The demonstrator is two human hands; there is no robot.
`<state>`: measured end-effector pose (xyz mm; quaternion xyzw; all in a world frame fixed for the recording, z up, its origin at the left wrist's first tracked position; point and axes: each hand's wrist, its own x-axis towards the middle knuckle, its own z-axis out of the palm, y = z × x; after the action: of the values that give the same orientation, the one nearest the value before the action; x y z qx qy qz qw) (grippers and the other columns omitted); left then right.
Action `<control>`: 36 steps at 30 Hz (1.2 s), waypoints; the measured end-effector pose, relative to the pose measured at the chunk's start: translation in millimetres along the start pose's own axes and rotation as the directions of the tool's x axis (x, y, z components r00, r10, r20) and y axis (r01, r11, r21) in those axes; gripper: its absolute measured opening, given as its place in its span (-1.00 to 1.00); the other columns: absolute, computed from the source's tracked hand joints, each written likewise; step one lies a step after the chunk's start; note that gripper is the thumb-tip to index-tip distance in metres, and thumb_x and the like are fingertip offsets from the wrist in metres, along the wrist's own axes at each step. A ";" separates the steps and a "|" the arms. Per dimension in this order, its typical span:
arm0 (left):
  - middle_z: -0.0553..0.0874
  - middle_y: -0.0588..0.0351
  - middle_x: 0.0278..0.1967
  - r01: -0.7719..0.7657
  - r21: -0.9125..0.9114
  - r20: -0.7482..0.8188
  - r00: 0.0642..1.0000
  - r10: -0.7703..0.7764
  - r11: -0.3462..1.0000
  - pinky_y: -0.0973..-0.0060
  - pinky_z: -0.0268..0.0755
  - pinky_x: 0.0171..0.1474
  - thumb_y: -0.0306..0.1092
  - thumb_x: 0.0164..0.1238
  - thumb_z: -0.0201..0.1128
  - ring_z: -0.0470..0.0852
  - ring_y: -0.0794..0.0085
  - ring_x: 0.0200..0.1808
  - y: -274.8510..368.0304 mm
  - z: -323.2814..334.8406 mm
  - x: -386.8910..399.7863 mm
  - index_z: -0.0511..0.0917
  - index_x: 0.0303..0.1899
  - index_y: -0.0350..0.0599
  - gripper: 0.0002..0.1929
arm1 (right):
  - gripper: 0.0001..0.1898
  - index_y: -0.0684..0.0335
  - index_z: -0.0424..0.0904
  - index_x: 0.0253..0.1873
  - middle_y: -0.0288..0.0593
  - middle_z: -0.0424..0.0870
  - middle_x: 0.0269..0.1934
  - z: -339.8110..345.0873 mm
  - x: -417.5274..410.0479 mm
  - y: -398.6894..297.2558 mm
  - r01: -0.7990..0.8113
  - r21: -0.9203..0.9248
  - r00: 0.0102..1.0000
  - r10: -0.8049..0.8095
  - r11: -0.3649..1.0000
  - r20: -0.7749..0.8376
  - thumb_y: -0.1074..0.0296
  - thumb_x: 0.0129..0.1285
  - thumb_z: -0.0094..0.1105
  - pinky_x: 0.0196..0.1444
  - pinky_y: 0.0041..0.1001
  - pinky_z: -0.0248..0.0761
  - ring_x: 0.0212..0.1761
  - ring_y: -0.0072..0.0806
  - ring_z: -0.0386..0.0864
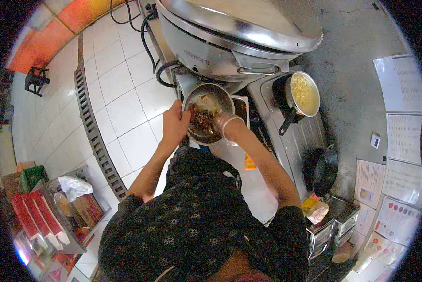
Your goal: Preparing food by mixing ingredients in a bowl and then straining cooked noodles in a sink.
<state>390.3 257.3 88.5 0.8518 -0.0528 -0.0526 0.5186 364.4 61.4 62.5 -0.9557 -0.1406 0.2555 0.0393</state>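
Note:
A round stainless steel bowl [190, 131] is in front of my body, tilted a little. Dark brown, chopped-looking food [204, 121] lies in its bottom, with oily residue up the inner wall. My left hand [176, 121] grips the bowl's rim on the left, thumb over the edge. From the right, my right hand [228, 124] reaches into the bowl, wearing a clear plastic glove bunched at the wrist. Its fingertips are at the food; blur and the glove hide whether they pinch any. Partly behind the bowl, a rectangular metal food pan [246, 102] shows at the right.
A large lidded metal cooker [211, 53] stands just beyond the bowl. Along the wall are a pot of pale yellow food [305, 93], a black frying pan [325, 171] and a yellow packet [314, 208]. A drain grate [94, 134] crosses the tiled floor at left.

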 end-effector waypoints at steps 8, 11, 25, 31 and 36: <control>0.48 -0.24 -0.66 -0.014 0.058 -0.037 0.999 0.016 0.998 0.18 0.30 -0.51 -0.39 0.12 0.09 0.49 -0.07 -0.62 7.2 4.8 -1.6 0.33 -0.43 -0.30 -0.84 | -0.84 0.25 0.58 -0.20 0.07 0.63 -0.19 -28.5 -17.9 27.5 -0.214 0.104 0.957 0.229 0.971 -0.179 0.43 0.12 0.08 -0.12 -0.25 0.48 -0.14 -0.08 0.60; 0.42 -0.21 -0.68 -0.075 0.054 -0.092 0.993 0.080 0.996 0.26 0.24 -0.58 -0.44 0.10 0.12 0.35 0.10 -0.71 4.0 4.0 -0.3 0.27 -0.45 -0.26 -0.83 | -0.85 0.25 0.58 -0.22 0.07 0.62 -0.19 -19.7 -24.7 40.5 -0.258 0.028 0.939 0.257 0.966 -0.230 0.46 0.11 0.08 -0.09 -0.28 0.47 -0.12 -0.08 0.59; 0.46 -0.17 -0.70 -0.062 0.046 -0.028 0.998 0.063 0.997 0.21 0.27 -0.54 -0.40 0.12 0.11 0.47 -0.03 -0.65 3.3 4.3 -0.7 0.33 -0.43 -0.28 -0.84 | -0.81 0.26 0.64 -0.22 0.03 0.67 -0.24 -0.2 8.2 3.7 -0.050 -0.116 0.981 0.027 0.992 -0.190 0.47 0.12 0.04 -0.09 -0.29 0.51 -0.13 -0.16 0.62; 0.44 -0.17 -0.71 -0.024 0.005 -0.026 0.999 0.024 1.000 0.22 0.25 -0.55 -0.40 0.13 0.11 0.45 0.01 -0.67 1.7 5.2 -1.4 0.33 -0.43 -0.28 -0.84 | -0.80 0.24 0.59 -0.16 0.05 0.64 -0.22 -12.3 -15.0 12.3 -0.062 -0.030 0.998 0.061 0.998 -0.008 0.52 0.11 0.05 -0.05 -0.27 0.47 -0.12 -0.12 0.60; 0.47 -0.17 -0.70 -0.026 0.006 -0.027 0.999 0.027 1.000 0.22 0.28 -0.54 -0.39 0.13 0.11 0.48 0.01 -0.66 4.2 5.2 -5.1 0.34 -0.42 -0.27 -0.84 | -0.83 0.23 0.60 -0.22 0.03 0.64 -0.29 -10.5 -33.0 42.0 -0.020 -0.072 0.972 0.002 0.997 -0.236 0.33 0.20 0.04 -0.20 -0.25 0.50 -0.22 -0.11 0.61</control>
<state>384.4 251.6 90.1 0.8532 -0.0573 -0.0342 0.5174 352.7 11.6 81.2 -0.9808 -0.1391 0.1352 0.0188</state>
